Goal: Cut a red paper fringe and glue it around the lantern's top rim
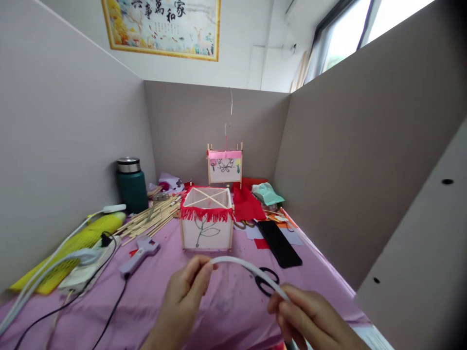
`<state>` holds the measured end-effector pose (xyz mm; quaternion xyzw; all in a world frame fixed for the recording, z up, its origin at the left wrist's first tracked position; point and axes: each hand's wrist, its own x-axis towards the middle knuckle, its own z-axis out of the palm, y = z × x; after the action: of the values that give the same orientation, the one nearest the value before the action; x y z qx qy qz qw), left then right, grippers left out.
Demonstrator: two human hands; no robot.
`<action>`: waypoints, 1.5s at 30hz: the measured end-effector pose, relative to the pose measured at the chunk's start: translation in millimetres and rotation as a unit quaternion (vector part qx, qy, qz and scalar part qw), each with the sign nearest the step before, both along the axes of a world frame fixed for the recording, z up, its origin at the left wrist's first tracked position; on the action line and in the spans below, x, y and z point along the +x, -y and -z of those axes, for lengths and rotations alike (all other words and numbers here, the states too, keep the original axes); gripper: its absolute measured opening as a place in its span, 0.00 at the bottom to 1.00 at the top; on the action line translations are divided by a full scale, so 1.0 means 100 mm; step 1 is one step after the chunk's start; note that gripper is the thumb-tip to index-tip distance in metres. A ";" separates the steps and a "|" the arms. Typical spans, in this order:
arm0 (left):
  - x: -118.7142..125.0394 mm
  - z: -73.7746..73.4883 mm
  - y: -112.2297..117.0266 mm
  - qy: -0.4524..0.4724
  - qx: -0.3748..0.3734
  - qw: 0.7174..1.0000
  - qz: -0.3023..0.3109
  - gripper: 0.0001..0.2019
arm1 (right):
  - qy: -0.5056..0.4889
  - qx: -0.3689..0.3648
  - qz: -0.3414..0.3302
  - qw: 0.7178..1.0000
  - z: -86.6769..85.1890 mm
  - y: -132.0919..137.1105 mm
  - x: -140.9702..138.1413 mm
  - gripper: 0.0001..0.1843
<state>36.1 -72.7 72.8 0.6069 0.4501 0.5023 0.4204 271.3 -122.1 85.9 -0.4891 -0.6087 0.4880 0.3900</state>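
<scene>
Between my two hands a white, bendable strip (239, 261) arches upward. Its left end is pinched by the thumb and fingers of my left hand (186, 291). My right hand (310, 316) is closed around it farther down, hiding part of it. Black-handled scissors (268, 282) lie on the cloth just behind the strip. Beyond my hands stands a square lantern (206, 231) with white sides, wooden corner sticks, red fringe and a plant drawing; crossed sticks span its top. A smaller decorated lantern (225, 167) with a pink upper band stands or hangs behind it.
On the left are a lilac glue gun (140, 255), a power strip (85, 265) with cords, a yellow mesh-covered packet (87, 233), wooden sticks (155, 214) and a green bottle (131, 187). A black phone (280, 243), red cloth (248, 204) and mint-coloured packet (267, 193) lie right. Grey partitions surround the table.
</scene>
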 end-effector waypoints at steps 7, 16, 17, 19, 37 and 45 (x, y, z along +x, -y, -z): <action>0.33 0.16 0.13 0.278 -0.200 0.922 0.182 0.14 | -0.305 0.088 0.110 0.942 0.00 -0.45 -0.81 0.20; 0.34 0.18 0.12 0.268 -0.208 0.927 0.161 0.15 | -0.203 0.110 0.118 0.966 0.13 -0.46 -0.98 0.22; 0.34 0.17 0.13 0.264 -0.201 0.930 0.155 0.15 | -0.184 0.116 0.122 0.968 0.15 -0.46 -0.97 0.22; 0.34 0.14 0.13 0.252 -0.180 0.941 0.137 0.15 | -0.170 0.104 0.132 0.971 0.20 -0.48 -0.96 0.21; 0.20 0.05 0.13 0.187 -0.232 0.941 0.161 0.17 | -0.077 0.079 0.031 0.993 0.27 -0.47 -0.87 0.25; 0.22 0.10 0.11 0.155 -0.203 0.958 0.127 0.15 | -0.094 0.065 0.000 0.993 0.37 -0.45 -0.92 0.25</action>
<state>58.5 -83.5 62.5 0.4758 0.3911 0.4304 0.6598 179.4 -76.7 49.2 -0.4147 -0.5999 0.4911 0.4764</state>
